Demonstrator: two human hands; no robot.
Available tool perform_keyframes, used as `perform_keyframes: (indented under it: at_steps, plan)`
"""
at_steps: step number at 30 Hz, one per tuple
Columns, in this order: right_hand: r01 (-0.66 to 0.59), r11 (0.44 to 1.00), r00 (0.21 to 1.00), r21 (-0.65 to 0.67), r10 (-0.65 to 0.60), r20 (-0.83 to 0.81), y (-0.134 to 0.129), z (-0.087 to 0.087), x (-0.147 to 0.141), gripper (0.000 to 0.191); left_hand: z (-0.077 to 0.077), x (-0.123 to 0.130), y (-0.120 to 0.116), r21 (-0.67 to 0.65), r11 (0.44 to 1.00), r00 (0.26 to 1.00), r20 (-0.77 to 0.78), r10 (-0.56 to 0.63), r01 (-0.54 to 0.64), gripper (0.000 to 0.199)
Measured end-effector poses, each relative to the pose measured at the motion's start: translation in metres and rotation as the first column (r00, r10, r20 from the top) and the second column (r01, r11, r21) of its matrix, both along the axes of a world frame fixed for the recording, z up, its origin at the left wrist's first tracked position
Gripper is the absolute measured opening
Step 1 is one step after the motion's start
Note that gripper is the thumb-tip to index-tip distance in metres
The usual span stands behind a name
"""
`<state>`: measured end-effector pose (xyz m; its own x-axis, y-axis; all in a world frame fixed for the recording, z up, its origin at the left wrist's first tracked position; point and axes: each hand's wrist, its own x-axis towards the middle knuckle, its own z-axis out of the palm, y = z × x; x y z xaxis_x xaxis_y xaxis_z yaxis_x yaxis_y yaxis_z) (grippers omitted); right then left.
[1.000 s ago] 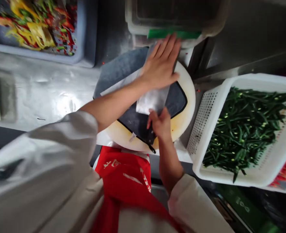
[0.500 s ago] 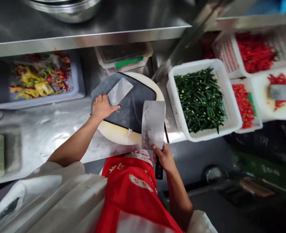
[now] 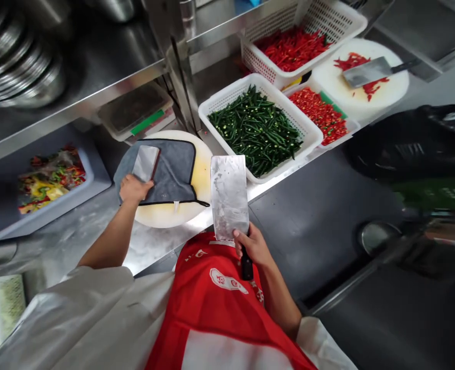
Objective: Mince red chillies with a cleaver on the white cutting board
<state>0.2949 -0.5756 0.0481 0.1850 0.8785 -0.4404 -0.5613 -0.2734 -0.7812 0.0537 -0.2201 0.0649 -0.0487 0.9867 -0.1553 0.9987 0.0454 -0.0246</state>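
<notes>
My right hand (image 3: 252,246) is wrapped round the black handle of a cleaver (image 3: 229,192). Its broad blade points away from me, held above the counter's front edge with its flat face up. At the left, my left hand (image 3: 133,189) grips the near end of a grey whetstone (image 3: 146,162), thumb on the right side and fingers on the left. Under the stone lies a dark grey cloth (image 3: 173,167) with black edging, spread over a round white cutting board (image 3: 160,216). The blade is apart from the stone.
A white basket of cut green chillies (image 3: 254,128) stands right of the board. Beyond are chopped red chillies (image 3: 317,115), a basket of red chillies (image 3: 292,49) and another cleaver (image 3: 368,72) on a second board (image 3: 399,85). A tub of pepper scraps (image 3: 96,172) sits left.
The view has swung to the right, so the board appears farther left and more of the second board shows. My left hand stays at the whetstone; my right still holds the cleaver.
</notes>
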Motion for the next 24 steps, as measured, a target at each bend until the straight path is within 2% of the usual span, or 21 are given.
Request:
perform_keyframes:
  at_steps: [5,9,12,14,15,16,17,19,21,22,23,24]
  plan:
    - [-0.078,0.993,0.996,0.089,0.073,0.049,-0.029,-0.007,0.063,0.034,-0.001,0.007,-0.031,0.006,0.988,0.988,-0.015,0.152,-0.152,0.087]
    - [-0.153,0.984,0.987,0.094,0.146,0.073,-0.036,-0.006,0.102,0.034,0.003,0.022,-0.069,0.011,0.960,0.960,0.001,0.279,-0.279,0.090]
    - [-0.228,0.970,0.972,0.082,0.222,0.077,-0.028,-0.002,0.116,0.034,0.015,0.045,-0.104,0.075,0.951,0.951,0.099,0.292,-0.300,0.088]
    - [-0.314,0.946,0.948,0.078,0.307,0.088,-0.019,0.002,0.118,0.034,0.026,0.066,-0.130,0.130,0.951,0.917,0.329,0.225,-0.280,0.081]
    - [-0.360,0.930,0.930,0.078,0.352,0.101,-0.014,0.004,0.116,0.034,0.033,0.077,-0.143,0.138,0.953,0.865,0.469,0.177,-0.269,0.072]
    - [-0.403,0.912,0.912,0.075,0.393,0.120,-0.008,0.007,0.114,0.034,0.039,0.089,-0.154,0.111,0.960,0.776,0.616,0.136,-0.255,0.063]
    - [-0.441,0.895,0.892,0.069,0.429,0.141,-0.003,0.010,0.110,0.033,0.046,0.099,-0.163,0.048,0.972,0.642,0.758,0.116,-0.231,0.058]
    - [-0.498,0.866,0.856,0.042,0.484,0.182,0.008,0.017,0.100,0.033,0.059,0.115,-0.176,-0.142,0.980,0.319,0.930,0.181,-0.141,0.062]
    - [-0.535,0.845,0.826,0.002,0.523,0.210,0.017,0.023,0.089,0.034,0.072,0.121,-0.182,-0.287,0.957,0.007,0.958,0.287,-0.032,0.056]
    - [-0.547,0.837,0.814,-0.015,0.537,0.221,0.021,0.027,0.083,0.035,0.077,0.120,-0.183,-0.323,0.947,-0.113,0.940,0.321,0.005,0.051]
    - [-0.556,0.831,0.804,-0.029,0.546,0.234,0.024,0.029,0.077,0.036,0.081,0.116,-0.183,-0.336,0.942,-0.179,0.926,0.332,0.010,0.047]
    - [-0.561,0.827,0.796,-0.040,0.552,0.250,0.027,0.032,0.071,0.036,0.084,0.112,-0.182,-0.340,0.941,-0.214,0.919,0.332,-0.001,0.044]
